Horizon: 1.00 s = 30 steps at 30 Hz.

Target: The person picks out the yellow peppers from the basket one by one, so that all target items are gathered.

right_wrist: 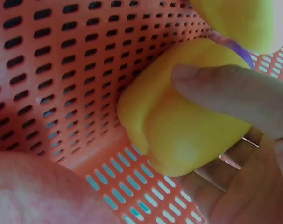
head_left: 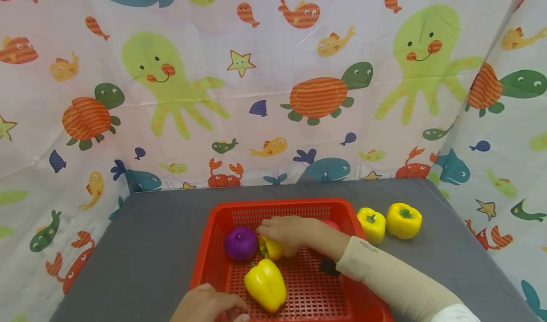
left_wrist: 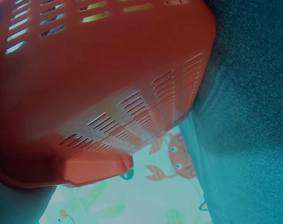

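Note:
In the head view my right hand point(head_left: 286, 234) holds a yellow bell pepper point(head_left: 270, 248) inside the red basket point(head_left: 278, 204). The right wrist view shows the thumb across that pepper point(right_wrist: 188, 116) and fingers beneath it. Just left of it lies a round purple vegetable point(head_left: 241, 244). A second yellow bell pepper point(head_left: 266, 285) lies nearer the front of the basket. My left hand point(head_left: 205, 305) is at the basket's front left corner, fingers loosely extended over the rim; whether it bears on the rim is unclear. The left wrist view shows mostly the basket's outer wall point(left_wrist: 109, 70).
Two yellow bell peppers stand on the grey table right of the basket, one nearer point(head_left: 371, 226) and one farther out point(head_left: 403, 221). A pinkish-red item point(head_left: 331, 224) and a dark item point(head_left: 329, 266) lie partly behind my right arm. A printed curtain point(head_left: 265, 84) hangs behind the table.

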Available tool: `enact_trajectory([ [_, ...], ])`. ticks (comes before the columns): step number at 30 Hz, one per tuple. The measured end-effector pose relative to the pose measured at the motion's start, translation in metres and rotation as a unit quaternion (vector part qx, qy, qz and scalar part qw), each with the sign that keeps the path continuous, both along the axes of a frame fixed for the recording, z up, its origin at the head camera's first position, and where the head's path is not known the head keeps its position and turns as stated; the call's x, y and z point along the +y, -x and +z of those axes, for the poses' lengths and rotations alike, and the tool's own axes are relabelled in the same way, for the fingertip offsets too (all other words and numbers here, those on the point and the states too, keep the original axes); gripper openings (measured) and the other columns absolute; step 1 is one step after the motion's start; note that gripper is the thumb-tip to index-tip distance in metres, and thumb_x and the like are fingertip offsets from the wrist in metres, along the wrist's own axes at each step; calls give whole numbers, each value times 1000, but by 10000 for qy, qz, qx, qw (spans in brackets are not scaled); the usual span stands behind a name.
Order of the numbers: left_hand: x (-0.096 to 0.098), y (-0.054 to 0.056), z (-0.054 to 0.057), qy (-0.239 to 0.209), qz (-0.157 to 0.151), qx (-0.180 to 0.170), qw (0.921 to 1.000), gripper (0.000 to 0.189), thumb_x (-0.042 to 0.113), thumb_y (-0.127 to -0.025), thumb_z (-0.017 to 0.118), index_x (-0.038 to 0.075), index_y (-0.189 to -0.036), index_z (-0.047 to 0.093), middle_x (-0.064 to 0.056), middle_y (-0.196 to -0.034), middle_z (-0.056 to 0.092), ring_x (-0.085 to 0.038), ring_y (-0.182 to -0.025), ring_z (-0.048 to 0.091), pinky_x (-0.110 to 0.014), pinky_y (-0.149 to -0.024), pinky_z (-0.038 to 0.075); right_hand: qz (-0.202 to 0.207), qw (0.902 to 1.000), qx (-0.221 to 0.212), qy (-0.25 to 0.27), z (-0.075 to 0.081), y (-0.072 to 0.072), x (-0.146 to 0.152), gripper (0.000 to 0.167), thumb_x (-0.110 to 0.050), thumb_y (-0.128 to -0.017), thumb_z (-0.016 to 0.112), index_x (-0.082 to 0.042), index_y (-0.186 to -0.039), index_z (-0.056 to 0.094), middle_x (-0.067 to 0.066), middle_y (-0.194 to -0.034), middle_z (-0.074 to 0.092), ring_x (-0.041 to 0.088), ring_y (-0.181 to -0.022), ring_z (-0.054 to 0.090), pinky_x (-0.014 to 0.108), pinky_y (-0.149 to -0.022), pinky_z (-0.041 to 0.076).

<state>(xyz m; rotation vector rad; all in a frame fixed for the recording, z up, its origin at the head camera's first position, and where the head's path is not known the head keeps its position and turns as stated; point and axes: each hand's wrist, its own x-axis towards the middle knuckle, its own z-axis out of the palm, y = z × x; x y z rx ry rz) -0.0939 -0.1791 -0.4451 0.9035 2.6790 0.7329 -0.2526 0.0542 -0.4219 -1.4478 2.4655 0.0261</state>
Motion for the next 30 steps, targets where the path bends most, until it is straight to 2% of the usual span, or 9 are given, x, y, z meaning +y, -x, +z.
enact_trajectory([
  [3, 0, 0, 0, 2, 10, -44, 10000, 30, 46, -102, 54, 24, -106, 75, 32, -76, 54, 6, -64, 46, -20, -62, 35, -23, 10000, -37, -21, -2, -1, -1, 68, -13, -71, 90, -19, -128, 53, -7, -109, 52, 10, -97, 52, 26, -89, 47],
  [9, 1, 0, 0, 31, 64, -53, 10000, 31, 47, -101, 54, 25, -105, 75, 31, -75, 54, 5, -64, 46, -20, -62, 35, -40, 9998, -173, 56, -7, 0, -2, 74, -36, -69, 91, -17, -130, 53, -7, -107, 55, 11, -95, 54, 26, -89, 47],
  [14, 2, -1, 2, 20, 152, -71, 9999, 32, 47, -101, 55, 24, -104, 76, 32, -77, 55, 5, -64, 46, -20, -61, 35, 5, 9998, 183, 70, -9, 1, -2, 80, -47, -68, 89, -15, -133, 55, -5, -116, 60, 14, -103, 55, 29, -94, 45],
  [19, 3, -2, 3, 67, 226, -125, 9996, 32, 48, -101, 55, 25, -104, 76, 31, -76, 55, 4, -65, 46, -21, -61, 35, 85, 9983, 574, -3, -9, 1, -1, 79, -54, -67, 87, -17, -131, 59, -5, -111, 57, 14, -100, 51, 27, -90, 44],
  [23, 4, -2, 4, 50, 255, -165, 9995, 33, 49, -100, 55, 24, -104, 76, 31, -75, 55, 3, -66, 46, -22, -61, 36, 120, 9974, 702, -84, -7, 0, -1, 72, -50, -68, 88, -20, -127, 60, -6, -106, 54, 14, -97, 49, 26, -87, 44],
  [30, 4, -3, 2, 29, 330, -160, 9993, 31, 49, -100, 56, 26, -103, 76, 31, -74, 55, 3, -64, 47, -21, -61, 38, 38, 9991, 417, 38, -4, 0, 0, 69, -29, -66, 93, -18, -121, 52, -5, -106, 52, 14, -94, 50, 26, -86, 47],
])
